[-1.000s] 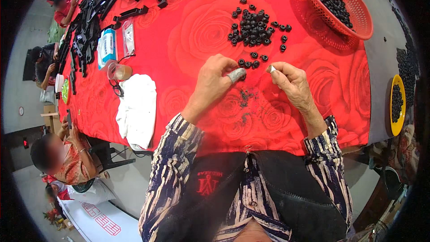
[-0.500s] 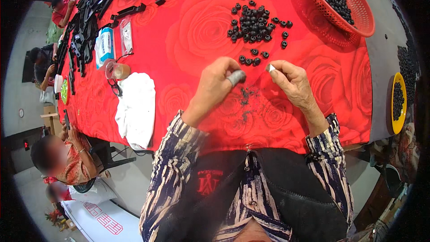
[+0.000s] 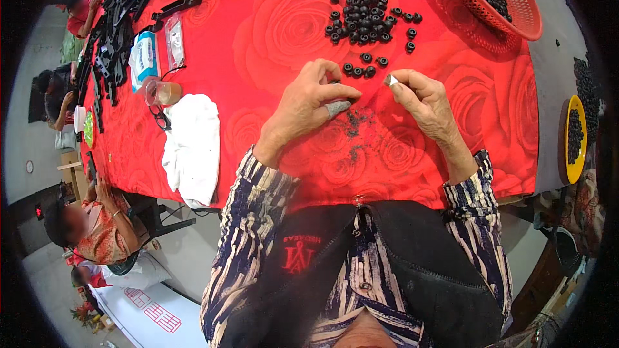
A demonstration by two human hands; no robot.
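Observation:
My left hand (image 3: 309,98) is closed, with a dark bit of a small black piece (image 3: 335,82) showing between its fingers; the rest of that piece is hidden. Grey wrapping (image 3: 336,108) covers one of its fingers. Thumb and forefinger of my right hand (image 3: 422,93) pinch a small silvery blade (image 3: 391,81), its tip toward the left hand. Beyond both hands lies a loose heap of round black knobs (image 3: 362,18), with several strays nearer me. Black shavings (image 3: 353,130) are scattered on the red tablecloth (image 3: 271,183) below the hands.
A red plastic basket (image 3: 525,9) of black knobs stands far right, and a yellow plate (image 3: 572,171) of black pieces beyond it. On the left are a white cloth (image 3: 191,148), a cup (image 3: 169,93), a tissue pack (image 3: 146,58) and long black parts (image 3: 113,58). Other people sit along that side.
My left hand has turned and its fingers have closed in, so the black piece by the wrapped finger no longer shows there. The right hand keeps its pinch, almost still.

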